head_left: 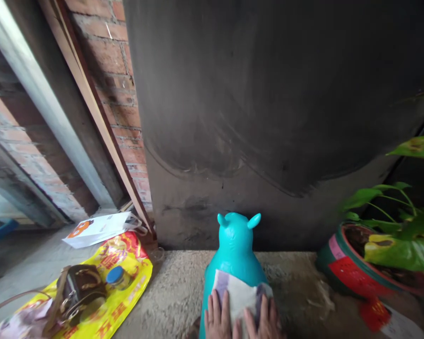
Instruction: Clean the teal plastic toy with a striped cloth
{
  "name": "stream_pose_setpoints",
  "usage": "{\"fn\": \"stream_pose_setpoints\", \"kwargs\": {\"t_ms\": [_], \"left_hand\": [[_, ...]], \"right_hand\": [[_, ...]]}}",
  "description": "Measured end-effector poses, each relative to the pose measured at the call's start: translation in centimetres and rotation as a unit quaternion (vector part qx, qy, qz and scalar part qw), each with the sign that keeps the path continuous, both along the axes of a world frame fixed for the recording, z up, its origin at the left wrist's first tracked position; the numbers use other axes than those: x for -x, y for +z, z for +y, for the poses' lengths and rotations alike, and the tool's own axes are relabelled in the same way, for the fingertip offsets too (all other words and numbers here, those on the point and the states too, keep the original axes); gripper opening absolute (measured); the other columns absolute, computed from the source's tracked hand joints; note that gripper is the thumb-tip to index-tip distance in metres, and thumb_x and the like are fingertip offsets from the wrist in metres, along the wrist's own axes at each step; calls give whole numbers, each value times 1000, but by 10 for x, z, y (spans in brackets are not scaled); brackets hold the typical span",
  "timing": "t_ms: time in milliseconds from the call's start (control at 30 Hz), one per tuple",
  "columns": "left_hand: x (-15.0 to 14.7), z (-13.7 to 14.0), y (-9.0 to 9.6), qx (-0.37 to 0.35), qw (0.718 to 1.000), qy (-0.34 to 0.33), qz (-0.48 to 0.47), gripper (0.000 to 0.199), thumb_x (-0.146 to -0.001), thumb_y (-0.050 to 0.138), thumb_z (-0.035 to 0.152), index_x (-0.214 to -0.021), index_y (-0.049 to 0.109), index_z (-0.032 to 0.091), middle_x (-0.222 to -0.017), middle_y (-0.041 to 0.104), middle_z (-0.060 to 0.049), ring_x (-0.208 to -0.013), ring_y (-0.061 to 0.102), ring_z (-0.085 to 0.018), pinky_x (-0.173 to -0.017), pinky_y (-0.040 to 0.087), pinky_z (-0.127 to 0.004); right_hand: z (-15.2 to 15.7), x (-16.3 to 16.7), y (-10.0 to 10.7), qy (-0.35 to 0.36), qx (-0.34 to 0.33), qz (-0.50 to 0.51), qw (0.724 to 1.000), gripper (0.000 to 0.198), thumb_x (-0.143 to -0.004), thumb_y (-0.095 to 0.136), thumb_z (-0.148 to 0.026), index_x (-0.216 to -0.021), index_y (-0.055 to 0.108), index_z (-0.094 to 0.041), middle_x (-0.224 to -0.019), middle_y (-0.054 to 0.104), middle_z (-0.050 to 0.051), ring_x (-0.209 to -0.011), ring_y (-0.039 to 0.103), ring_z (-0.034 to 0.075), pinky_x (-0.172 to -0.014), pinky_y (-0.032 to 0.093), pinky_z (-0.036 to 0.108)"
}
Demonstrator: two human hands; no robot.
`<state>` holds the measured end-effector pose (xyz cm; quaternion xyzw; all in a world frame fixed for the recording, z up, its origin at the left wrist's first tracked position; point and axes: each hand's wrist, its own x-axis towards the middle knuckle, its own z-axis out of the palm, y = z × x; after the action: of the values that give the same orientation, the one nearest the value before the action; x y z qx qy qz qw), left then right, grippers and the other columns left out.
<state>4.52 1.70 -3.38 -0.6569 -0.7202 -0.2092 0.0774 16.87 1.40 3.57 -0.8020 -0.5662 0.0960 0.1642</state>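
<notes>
A turquoise animal-shaped bouncy toy [236,242] with two small ears stands at the bottom middle, facing the dark panel. Across its back lies a white cloth [236,291] with purple stripes. Flat on the cloth's left part rests my left hand [217,318], its fingers stretched forward. My right hand [263,320] presses on the cloth's right part with fingers spread. Both hands touch the cloth from above, and neither is wrapped round anything. The toy's lower body is partly hidden by the hands and the frame edge.
A dark panel [268,117] stands ahead against a brick wall [109,70]. To the left, a yellow plastic bag [123,287] lies under a brown handbag [79,294] and a blue-lidded jar [118,278]. A white paper bag [106,228] lies behind. A potted plant [342,266] stands right.
</notes>
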Motion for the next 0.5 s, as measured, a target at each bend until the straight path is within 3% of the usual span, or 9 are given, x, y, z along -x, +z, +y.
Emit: {"fn": "stream_pose_setpoints", "kwargs": {"t_ms": [67, 133, 267, 367, 500], "left_hand": [[5, 18, 6, 22, 999, 8, -29, 51, -86, 47, 33, -136, 44, 23, -143, 50, -16, -130, 50, -33, -96, 53, -47], [6, 35, 18, 42, 997, 29, -61, 50, -90, 41, 35, -138, 41, 20, -146, 47, -18, -132, 48, -33, -98, 52, -48], [6, 54, 36, 50, 992, 34, -111, 52, -92, 34, 36, -141, 38, 17, -149, 43, -19, -136, 43, -32, -105, 47, -48], [9, 49, 30, 49, 991, 22, -120, 52, -92, 36, 36, -139, 41, 14, -148, 44, -20, -136, 44, -31, -106, 47, -46], [18, 11, -5, 40, 993, 2, -112, 52, -86, 45, 36, -135, 47, 18, -143, 52, -14, -133, 47, -29, -106, 47, -45]], "right_hand": [[30, 3, 5, 11, 49, -23, 998, 77, -87, 34, -62, -144, 38, -10, -149, 36, 23, -137, 36, 40, -93, 47, 58], [57, 7, 15, 30, 76, -51, 995, 77, -90, 30, -58, -149, 26, -10, -154, 26, 22, -142, 27, 37, -99, 43, 58], [79, 19, 35, 34, 96, -66, 993, 74, -92, 32, -57, -150, 21, -12, -156, 23, 19, -143, 24, 35, -103, 39, 58], [60, 24, 35, 15, 102, -68, 992, 71, -93, 32, -55, -149, 25, -11, -155, 25, 20, -142, 26, 37, -103, 39, 60], [2, 20, 7, 39, 45, -100, 993, 68, -89, 42, -53, -144, 40, -14, -150, 36, 21, -136, 36, 42, -98, 42, 64]]}}
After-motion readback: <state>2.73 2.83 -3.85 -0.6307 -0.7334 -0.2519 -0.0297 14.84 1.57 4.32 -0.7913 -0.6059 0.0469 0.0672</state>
